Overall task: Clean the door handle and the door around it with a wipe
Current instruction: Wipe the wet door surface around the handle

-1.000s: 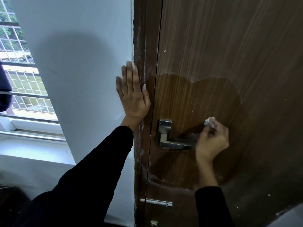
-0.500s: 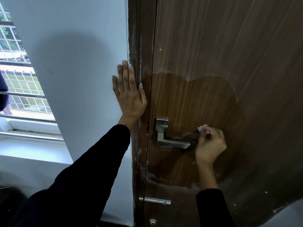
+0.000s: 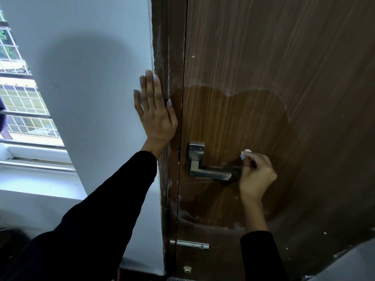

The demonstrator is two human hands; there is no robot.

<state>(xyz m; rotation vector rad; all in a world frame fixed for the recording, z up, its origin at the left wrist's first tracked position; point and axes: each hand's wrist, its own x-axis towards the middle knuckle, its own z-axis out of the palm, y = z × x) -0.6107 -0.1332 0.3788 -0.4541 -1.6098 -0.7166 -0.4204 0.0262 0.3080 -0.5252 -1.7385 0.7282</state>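
Your left hand [image 3: 155,116] lay flat, fingers spread, on the wall [image 3: 91,78] and door frame [image 3: 168,57]. Your right hand [image 3: 256,175] pinched a small wipe [image 3: 246,152] against the door [image 3: 274,67], at the door handle [image 3: 210,174] tip.

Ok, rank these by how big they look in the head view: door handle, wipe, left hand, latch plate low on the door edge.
1. left hand, flat on the wall
2. door handle
3. latch plate
4. wipe, mostly hidden in the right hand, so only a small tip shows
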